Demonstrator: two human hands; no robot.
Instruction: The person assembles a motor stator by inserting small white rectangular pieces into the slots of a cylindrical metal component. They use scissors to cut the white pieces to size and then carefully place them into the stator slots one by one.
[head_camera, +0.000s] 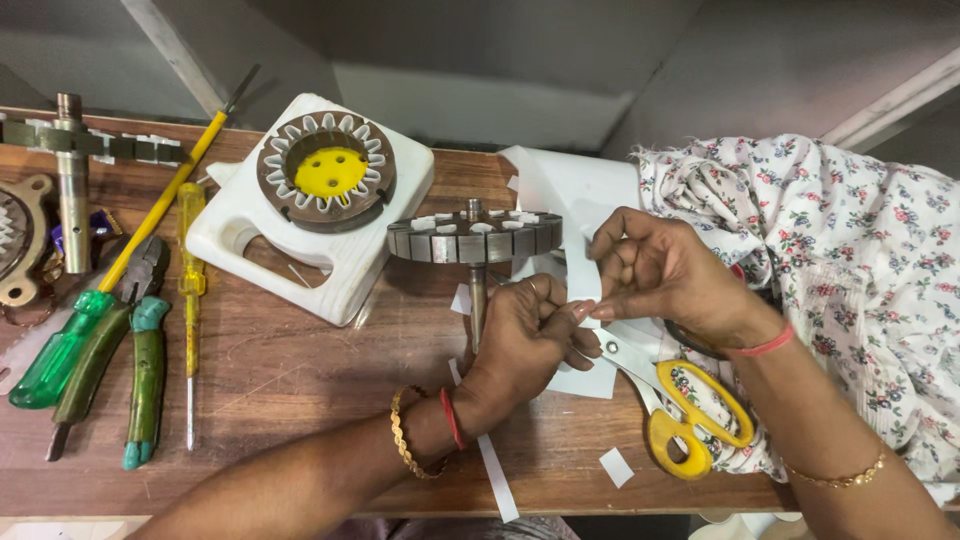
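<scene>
Both hands, left hand (528, 330) and right hand (655, 272), pinch a white paper strip (582, 285) between fingertips. Yellow-handled scissors (680, 405) lie on the tabletop (290, 380) just beneath.

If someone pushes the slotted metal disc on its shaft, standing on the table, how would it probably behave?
The disc looks like solid steel, so probably heavy for its size. It stands on a thin shaft with the wide part on top, so a side push could tip it. Once lying on the table, the round rim may let it roll.

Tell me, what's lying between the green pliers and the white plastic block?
A thin yellow screwdriver lies on the wooden table between the green pliers and the white plastic block, seen in the head view.
</scene>
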